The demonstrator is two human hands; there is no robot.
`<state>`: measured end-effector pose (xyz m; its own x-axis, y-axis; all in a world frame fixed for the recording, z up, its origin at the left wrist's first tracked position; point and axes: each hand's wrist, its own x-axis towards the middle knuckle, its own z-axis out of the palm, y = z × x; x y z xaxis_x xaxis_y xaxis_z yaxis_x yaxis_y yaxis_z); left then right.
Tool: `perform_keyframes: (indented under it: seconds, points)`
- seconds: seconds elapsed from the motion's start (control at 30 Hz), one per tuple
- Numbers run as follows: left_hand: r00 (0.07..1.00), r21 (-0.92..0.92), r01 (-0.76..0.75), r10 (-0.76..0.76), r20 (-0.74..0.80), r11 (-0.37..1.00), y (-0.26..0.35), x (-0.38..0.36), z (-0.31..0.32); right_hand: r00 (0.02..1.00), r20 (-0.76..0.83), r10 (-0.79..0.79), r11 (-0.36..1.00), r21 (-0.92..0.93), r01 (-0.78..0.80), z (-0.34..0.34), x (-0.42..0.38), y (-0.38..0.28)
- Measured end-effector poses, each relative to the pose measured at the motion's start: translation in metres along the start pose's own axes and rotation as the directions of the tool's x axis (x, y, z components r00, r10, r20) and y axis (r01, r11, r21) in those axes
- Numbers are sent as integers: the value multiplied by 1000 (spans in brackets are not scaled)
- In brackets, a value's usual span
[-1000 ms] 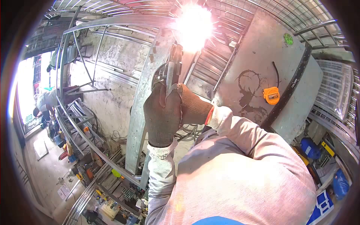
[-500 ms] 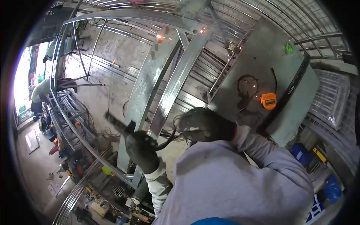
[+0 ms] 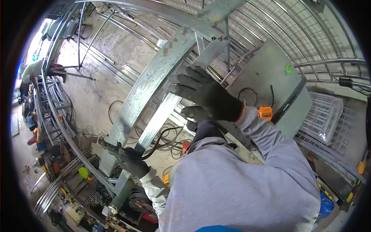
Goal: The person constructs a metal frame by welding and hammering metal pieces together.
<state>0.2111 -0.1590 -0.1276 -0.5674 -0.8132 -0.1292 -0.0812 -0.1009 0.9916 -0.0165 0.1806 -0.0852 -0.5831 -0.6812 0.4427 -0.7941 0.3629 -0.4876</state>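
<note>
My left hand, in a dark glove, is closed round a dark welding electrode holder beside the lower end of a wide metal beam. A black cable runs from the holder. My right hand, also gloved, is spread open with nothing in it, above a narrower shiny metal bar. Whether its fingers touch the bar cannot be made out. An orange tape measure lies on a grey sheet to the right of that hand.
A curved metal frame stands at the left. Behind it a person bends over. Metal tubes and loose cables lie on the floor. At the right are a wire mesh wall and a plastic-wrapped package.
The view has shifted. My right hand has moved up and away from the cable, with its fingers now spread. Glowing spots and sparks on the beams are gone. My left hand keeps hold of the holder.
</note>
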Motion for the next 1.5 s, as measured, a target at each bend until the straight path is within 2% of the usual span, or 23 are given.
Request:
perform_keyframes:
  seconds: [0.2, 0.3, 0.33, 0.4, 0.43, 0.47, 0.53, 0.57, 0.6, 0.63, 0.7, 0.73, 0.9, 1.0, 1.07, 1.17, 1.2, 1.23, 1.27, 1.3, 1.33, 1.4, 1.5]
  points:
    - [998, -179, 24, -34, -48, 984, -16, 7, -6, 991, 17, -131, 950, -283, 131, 8, 29, 58]
    - [998, -207, 41, -49, -34, 978, -23, 9, -10, 999, 42, -1, 904, -427, 19, -44, -16, 150]
    - [999, -179, 28, -33, -25, 983, -24, 9, -9, 968, 109, 225, 806, -578, -123, -73, -55, 194]
    - [1000, -168, 6, -7, -4, 986, -19, 7, -4, 749, 144, 647, 575, -737, -355, -138, -147, 286]
    - [1000, -177, 10, -13, -17, 984, -14, 3, -1, 347, 30, 937, 258, -729, -634, -178, -155, 276]
    - [1000, -183, 14, -15, -7, 983, -10, 0, 6, 486, 85, 870, 316, -852, -417, -206, -186, 276]
    - [1000, -149, 24, -23, 4, 989, -2, 2, 12, 672, -2, 740, 356, -847, -395, -231, -235, 265]
    - [1000, -163, 18, -20, -11, 986, -1, 3, 13, 355, -69, 932, 199, -721, -664, -228, -190, 210]
    - [999, -156, 32, -34, -7, 987, -2, 4, 13, 508, -191, 840, 250, -696, -674, -214, -232, 234]
    - [999, -147, 47, -48, -2, 988, -1, 4, 13, 500, -362, 787, 347, -411, -843, -183, -207, 182]
    - [999, -148, 37, -39, -13, 988, 9, 1, 20, 781, -409, 472, 619, -478, -624, -116, -176, 135]
    - [996, -187, 71, -61, 58, 980, 10, 1, 19, 782, -412, 467, 718, -341, -607, -79, -145, 96]
    - [963, 69, -193, 176, 205, 979, -29, 17, -20, 973, -56, 222, 972, 86, -217, 51, -29, -57]
    - [987, 106, -138, 128, 97, 985, 0, -10, -39, 989, 132, -74, 968, 246, 40, 89, 16, -140]
    - [999, -27, 32, -33, -16, 999, 47, -37, -58, 953, 239, -188, 925, 368, 91, 99, 24, -166]
    - [995, -236, -3, -20, -95, 972, 34, -53, -112, 847, 418, -330, 838, 542, 59, 124, 39, -203]
    - [972, -41, -103, 91, -217, 994, 35, -64, -125, 817, 441, -373, 828, 556, 78, 132, 48, -213]
    - [890, 431, -342, 435, -137, 835, 22, -69, -143, 744, 518, -423, 817, 573, 66, 139, 57, -225]
    - [691, 804, -407, 722, -39, 433, 8, -74, -161, 664, 587, -463, 810, 584, 48, 145, 66, -238]
    - [686, 812, -383, 724, -69, 440, 12, -91, -172, 642, 592, -487, 804, 591, 65, 146, 74, -257]
    - [815, 619, -207, 484, -319, 757, 14, -107, -176, 509, 611, -606, 743, 663, 88, 152, 87, -277]
    - [855, 312, 15, 149, -497, 950, 25, -130, -183, 267, 500, -824, 562, 782, 270, 182, 102, -295]
    - [664, 337, 145, 160, -730, 930, 34, -154, -191, 95, 512, -854, 521, 844, 127, 227, 105, -331]
